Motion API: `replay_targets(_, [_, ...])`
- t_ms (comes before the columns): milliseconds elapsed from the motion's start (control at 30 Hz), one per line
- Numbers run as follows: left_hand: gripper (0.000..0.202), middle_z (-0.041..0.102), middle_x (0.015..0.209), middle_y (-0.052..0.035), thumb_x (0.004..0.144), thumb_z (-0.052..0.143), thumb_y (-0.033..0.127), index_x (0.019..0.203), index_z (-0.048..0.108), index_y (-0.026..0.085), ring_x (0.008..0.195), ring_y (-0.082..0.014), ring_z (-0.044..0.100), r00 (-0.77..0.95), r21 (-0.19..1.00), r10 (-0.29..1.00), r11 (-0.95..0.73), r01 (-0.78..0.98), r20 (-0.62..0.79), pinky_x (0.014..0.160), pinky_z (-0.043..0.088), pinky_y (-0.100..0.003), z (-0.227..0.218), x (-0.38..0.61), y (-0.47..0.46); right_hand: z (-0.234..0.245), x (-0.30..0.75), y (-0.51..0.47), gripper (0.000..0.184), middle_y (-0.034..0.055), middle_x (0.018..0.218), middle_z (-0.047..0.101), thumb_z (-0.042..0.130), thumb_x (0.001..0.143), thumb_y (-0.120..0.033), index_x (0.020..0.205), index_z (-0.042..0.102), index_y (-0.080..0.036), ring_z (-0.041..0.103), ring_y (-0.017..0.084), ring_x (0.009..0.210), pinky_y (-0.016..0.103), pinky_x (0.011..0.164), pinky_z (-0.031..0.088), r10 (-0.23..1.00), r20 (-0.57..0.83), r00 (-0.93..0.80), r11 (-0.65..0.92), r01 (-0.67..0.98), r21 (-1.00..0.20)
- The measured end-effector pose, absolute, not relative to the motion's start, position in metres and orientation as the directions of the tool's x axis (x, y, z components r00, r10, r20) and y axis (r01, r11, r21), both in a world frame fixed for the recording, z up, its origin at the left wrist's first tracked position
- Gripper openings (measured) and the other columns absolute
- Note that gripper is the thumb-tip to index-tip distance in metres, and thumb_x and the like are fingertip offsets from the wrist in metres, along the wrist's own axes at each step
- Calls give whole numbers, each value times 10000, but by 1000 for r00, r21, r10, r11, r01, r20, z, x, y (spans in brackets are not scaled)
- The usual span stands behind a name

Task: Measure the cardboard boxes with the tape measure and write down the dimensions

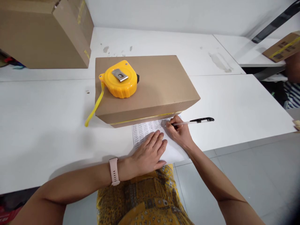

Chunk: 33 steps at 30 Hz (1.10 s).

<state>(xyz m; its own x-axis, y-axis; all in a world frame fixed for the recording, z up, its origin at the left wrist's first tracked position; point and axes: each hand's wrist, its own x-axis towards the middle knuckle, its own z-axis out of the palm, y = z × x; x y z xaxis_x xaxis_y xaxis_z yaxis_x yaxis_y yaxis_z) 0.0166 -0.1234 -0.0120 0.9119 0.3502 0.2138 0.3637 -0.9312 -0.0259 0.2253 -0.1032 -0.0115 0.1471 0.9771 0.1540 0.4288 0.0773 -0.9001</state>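
Observation:
My right hand [179, 132] is closed around a pen [195, 121] with a clear barrel and black cap end, its tip against a sheet of paper [174, 150]. Columns of small handwriting cover the upper part of the sheet. Flat on the paper's lower left lies my left hand [150, 153], fingers stretched out and holding nothing. Just beyond the sheet stands a closed cardboard box [161, 81], which hides the paper's top edge. A yellow tape measure [122, 79] rests on the box's left side, its yellow strap hanging over the edge.
A larger cardboard box [44, 37] stands at the back left of the white table [47, 125]. Far right, another person's arm [292, 68] is beside a small taped box [282, 47]. A dark bar [276, 22] leans near the wall. Tiled floor shows past the front edge.

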Motion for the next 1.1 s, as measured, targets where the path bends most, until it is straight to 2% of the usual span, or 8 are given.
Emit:
replay_targets(267, [760,523,1511,-297,972,539,634,1415,515,17,1449,-410,464,916,-3,349,-934,356,199,1234,252,-500,-11,15,-122,-11,229,-110,249,-48,631,460,627,901,-310,712,481,-237,406,117,555,269,518,333,900,232,369,54,434,-899])
replay_targets(400, [759,496,1538,-291,976,535,632,1435,506,29,1468,-396,444,919,13,351,-935,355,177,1238,261,-496,-11,14,-122,-11,250,-120,148,1,788,594,594,963,-372,902,577,-239,536,159,682,299,625,427,776,344,529,-7,553,-833])
replay_targets(500, [739,500,1538,-284,984,531,619,1440,508,38,1470,-386,445,918,19,350,-935,353,184,1231,294,-498,-13,14,-121,-15,269,-125,148,54,952,652,509,992,-293,1074,623,-248,598,210,828,350,732,468,829,407,383,-25,753,-658])
replay_targets(633, [593,597,1440,-272,985,586,505,1343,590,32,1402,-375,530,892,71,333,-942,327,305,1175,408,-494,-12,14,-118,-23,283,-123,366,115,1038,643,406,941,-113,1184,652,-233,576,274,969,400,796,482,913,387,129,49,908,-417])
replay_targets(800, [242,735,1254,-112,968,599,203,1195,680,191,1310,-278,615,686,90,328,-929,359,649,1054,531,-441,24,-9,-106,-33,285,-115,500,142,1033,659,351,923,-59,1315,621,-211,569,298,971,440,831,497,894,428,135,43,924,-381])
replay_targets(933, [290,676,1343,-67,940,656,282,1229,642,274,1313,-315,595,382,169,480,-769,616,790,1128,450,-561,90,-34,-80,-36,287,-113,464,137,1027,678,378,926,-89,1296,632,-208,584,297,971,448,852,503,878,454,151,51,914,-403])
replay_targets(1033, [464,473,1572,-83,944,657,445,1352,550,251,1473,-350,410,270,295,697,-577,762,665,1213,328,-613,134,-37,-50,-36,287,-111,401,131,993,689,399,936,-125,1230,661,-203,593,288,943,440,854,505,867,469,168,55,904,-424])
replay_targets(1100, [597,476,1562,-119,914,683,490,1403,499,201,1446,-351,435,281,380,808,-512,770,518,1185,371,-600,149,-33,-30,-36,286,-111,357,133,970,692,412,948,-163,1187,675,-194,598,284,925,437,846,505,861,475,183,55,894,-445])
